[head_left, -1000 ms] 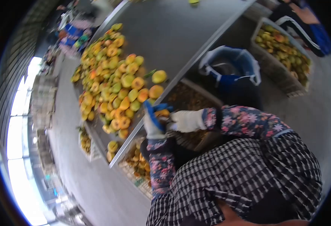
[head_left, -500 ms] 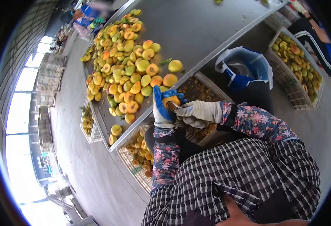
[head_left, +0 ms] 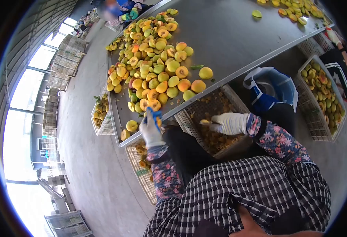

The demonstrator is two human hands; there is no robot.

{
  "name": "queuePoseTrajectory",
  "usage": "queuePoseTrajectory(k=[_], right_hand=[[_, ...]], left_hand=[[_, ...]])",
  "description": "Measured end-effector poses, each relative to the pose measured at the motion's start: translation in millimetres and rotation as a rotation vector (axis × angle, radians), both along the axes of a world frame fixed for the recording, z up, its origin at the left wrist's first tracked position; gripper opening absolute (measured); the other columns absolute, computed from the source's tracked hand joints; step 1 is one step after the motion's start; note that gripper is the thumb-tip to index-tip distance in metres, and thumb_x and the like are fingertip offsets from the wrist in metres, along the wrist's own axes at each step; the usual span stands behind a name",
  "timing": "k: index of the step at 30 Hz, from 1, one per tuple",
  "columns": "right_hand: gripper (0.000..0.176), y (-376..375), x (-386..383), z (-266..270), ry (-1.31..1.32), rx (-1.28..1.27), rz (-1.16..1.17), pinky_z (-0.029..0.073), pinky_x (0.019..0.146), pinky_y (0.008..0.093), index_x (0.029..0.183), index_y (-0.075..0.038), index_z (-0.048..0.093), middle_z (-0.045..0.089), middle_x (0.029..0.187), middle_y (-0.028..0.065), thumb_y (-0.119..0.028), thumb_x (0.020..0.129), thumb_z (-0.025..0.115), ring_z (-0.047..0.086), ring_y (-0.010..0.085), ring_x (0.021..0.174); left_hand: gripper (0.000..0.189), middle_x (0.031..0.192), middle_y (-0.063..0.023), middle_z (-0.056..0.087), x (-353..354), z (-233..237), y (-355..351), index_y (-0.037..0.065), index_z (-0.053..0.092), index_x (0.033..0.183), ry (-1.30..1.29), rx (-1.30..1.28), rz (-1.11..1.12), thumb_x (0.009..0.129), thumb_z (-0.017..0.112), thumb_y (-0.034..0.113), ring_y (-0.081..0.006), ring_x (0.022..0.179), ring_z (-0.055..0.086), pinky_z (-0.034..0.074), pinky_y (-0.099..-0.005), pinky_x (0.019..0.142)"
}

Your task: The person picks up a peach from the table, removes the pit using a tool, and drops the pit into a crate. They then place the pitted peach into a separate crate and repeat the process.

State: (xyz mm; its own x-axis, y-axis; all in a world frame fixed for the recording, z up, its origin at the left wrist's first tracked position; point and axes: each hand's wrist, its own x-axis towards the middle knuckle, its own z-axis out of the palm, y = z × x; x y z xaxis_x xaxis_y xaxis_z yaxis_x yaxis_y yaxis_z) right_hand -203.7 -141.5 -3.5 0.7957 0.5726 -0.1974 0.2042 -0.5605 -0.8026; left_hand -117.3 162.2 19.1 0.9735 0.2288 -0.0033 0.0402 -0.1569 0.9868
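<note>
The gloved left hand [head_left: 152, 130] is pointing toward the far side, forearm [head_left: 165, 175] standing below it; the gloved right hand [head_left: 231, 123] is hanging apart, pointing left, fingers [head_left: 217, 127] bending inward, wrist [head_left: 249, 124] lying nearly level.

The wearer's 2 gloved hands [head_left: 150, 129] [head_left: 231, 123], 1 table [head_left: 228, 51] and 1 bucket [head_left: 284, 87] show.

I get only a sliver of fruit [head_left: 159, 122] past the left hand [head_left: 151, 130] and can't identify the bit [head_left: 205, 122] at the right hand [head_left: 230, 123]. The far person [head_left: 126, 4] and right-side person [head_left: 333, 61] are cut off.
</note>
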Motion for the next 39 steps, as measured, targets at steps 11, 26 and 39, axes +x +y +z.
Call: queuePoseTrajectory(k=[11, 26, 39], right_hand=[[0.046, 15, -2, 18, 0.087, -0.432, -0.035, 0.052, 0.079, 0.045, 0.134, -0.007, 0.042, 0.068, 0.092, 0.0206, -0.017, 0.09, 0.054, 0.067, 0.0372, 0.091], [0.049, 9, 1, 10, -0.048, -0.369, 0.016, 0.051, 0.071, 0.0464, 0.138, -0.011, 0.045, 0.067, 0.084, 0.0185, -0.013, 0.089, 0.051, 0.066, 0.0368, 0.08], [0.037, 10, 1, 10, -0.166, 0.012, -0.241, 0.05, 0.074, 0.0469, 0.12, -0.003, 0.047, 0.064, 0.084, 0.0241, -0.021, 0.09, 0.057, 0.063, 0.0422, 0.083]], left_hand=[[0.034, 0.108, -0.0183, 0.066, 14, 12, 2, 0.005, 0.068, 0.108, -0.127, 0.817, -0.165, 0.087, 0.065, 0.032, -0.0341, 0.101, 0.062, 0.047, -0.0393, 0.089], [0.069, 0.14, -0.0204, 0.048, 147, -10, -115, 0.011, 0.046, 0.14, 0.325, 1.309, -0.441, 0.088, 0.056, 0.054, -0.0332, 0.125, 0.05, 0.04, -0.0418, 0.104], [0.048, 0.126, -0.0211, 0.055, 73, -33, -45, -0.004, 0.045, 0.132, 0.298, -1.046, -0.545, 0.084, 0.05, 0.003, -0.0392, 0.116, 0.056, 0.047, -0.0525, 0.101]])
